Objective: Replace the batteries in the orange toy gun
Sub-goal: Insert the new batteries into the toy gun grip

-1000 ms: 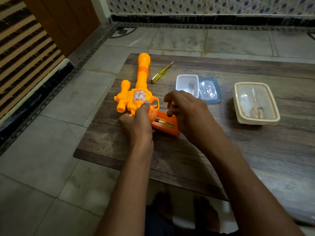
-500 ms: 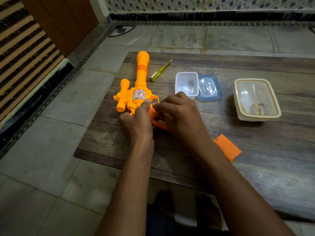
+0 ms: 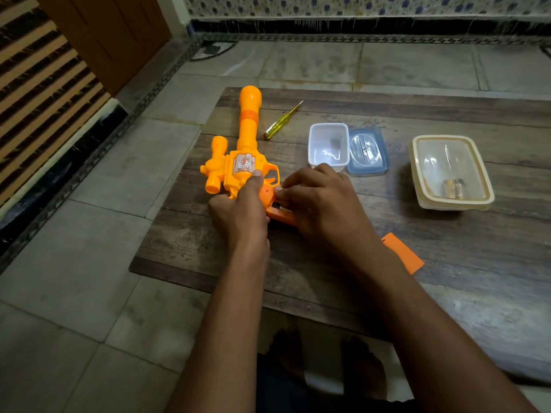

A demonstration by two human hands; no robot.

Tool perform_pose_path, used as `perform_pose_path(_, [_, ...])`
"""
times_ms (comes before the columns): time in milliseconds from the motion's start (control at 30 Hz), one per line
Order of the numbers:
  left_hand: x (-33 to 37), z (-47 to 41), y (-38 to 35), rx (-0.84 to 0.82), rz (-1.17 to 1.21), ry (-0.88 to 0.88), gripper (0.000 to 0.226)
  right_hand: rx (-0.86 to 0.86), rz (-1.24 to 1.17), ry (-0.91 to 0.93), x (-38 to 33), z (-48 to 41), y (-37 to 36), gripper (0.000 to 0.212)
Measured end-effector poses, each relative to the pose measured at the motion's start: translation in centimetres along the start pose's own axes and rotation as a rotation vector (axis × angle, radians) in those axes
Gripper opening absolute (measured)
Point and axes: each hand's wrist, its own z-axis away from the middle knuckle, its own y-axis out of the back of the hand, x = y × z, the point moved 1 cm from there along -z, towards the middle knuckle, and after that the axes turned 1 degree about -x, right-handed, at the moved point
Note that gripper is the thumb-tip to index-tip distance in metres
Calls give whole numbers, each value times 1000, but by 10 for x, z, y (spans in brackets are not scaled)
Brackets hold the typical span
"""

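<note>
Wooden table (image 3: pixel 447 263), low, on tiled floor; at its left side lies the orange toy gun (image 3: pixel 249 138), barrel pointing far, handle near. The left hand (image 3: pixel 241 213) grips the gun's body with the thumb on top, and the right hand (image 3: pixel 322 204) curls over the open handle, fingertips at the battery bay, any battery under them hidden. To the right: lidded cream container (image 3: pixel 447 138) holding small metallic cylinders (image 3: pixel 453 187); white tub (image 3: pixel 328 125) touching blue lid (image 3: pixel 368 152); orange cover (image 3: pixel 402 253) near the right wrist; yellow screwdriver (image 3: pixel 281 120) beside the barrel.
</note>
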Motion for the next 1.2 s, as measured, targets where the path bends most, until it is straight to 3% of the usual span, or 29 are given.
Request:
perform_pose_path(233, [-1, 0, -1, -2, -17, 5, 34, -70, 179, 55, -5, 0, 7, 31])
perform_pose_path(433, [-3, 2, -2, 6, -30, -28, 56, -88, 234, 60, -7, 1, 12, 35])
perform_pose_path(667, [0, 2, -3, 21, -30, -26, 44, -152, 251, 37, -5, 6, 12, 34])
perform_pose_path(900, [0, -2, 0, -3, -58, -45, 46, -131, 38, 35, 4, 6, 13, 43])
perform_pose_path(1200, [1, -2, 1, -16, -57, -12, 43, 67, -134, -43, 6, 10, 28, 25])
